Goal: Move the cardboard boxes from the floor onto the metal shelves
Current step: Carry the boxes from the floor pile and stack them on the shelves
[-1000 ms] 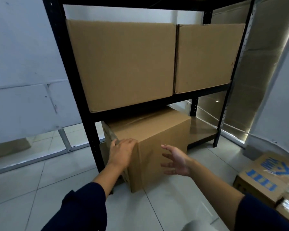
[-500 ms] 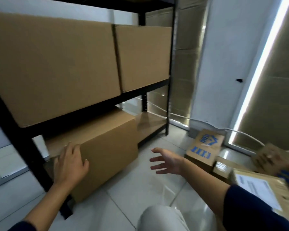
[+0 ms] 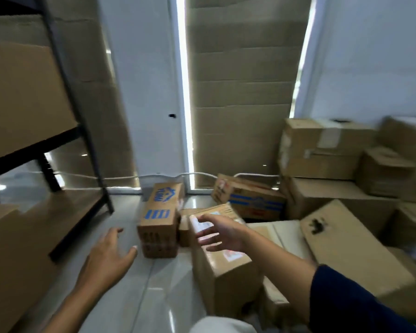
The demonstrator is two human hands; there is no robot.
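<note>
Both hands empty with fingers spread apart, the right hand (image 3: 220, 233) hovers over the labelled brown cardboard box (image 3: 222, 258) on the pale tiled floor (image 3: 139, 294), so the left hand (image 3: 107, 257) should probably take the opposite side before lifting toward the black metal shelf (image 3: 65, 203).

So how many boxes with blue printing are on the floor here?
2: an upright narrow box ahead of the left hand, and a tilted box against the wall behind the right hand. The pile may hide others.
</note>
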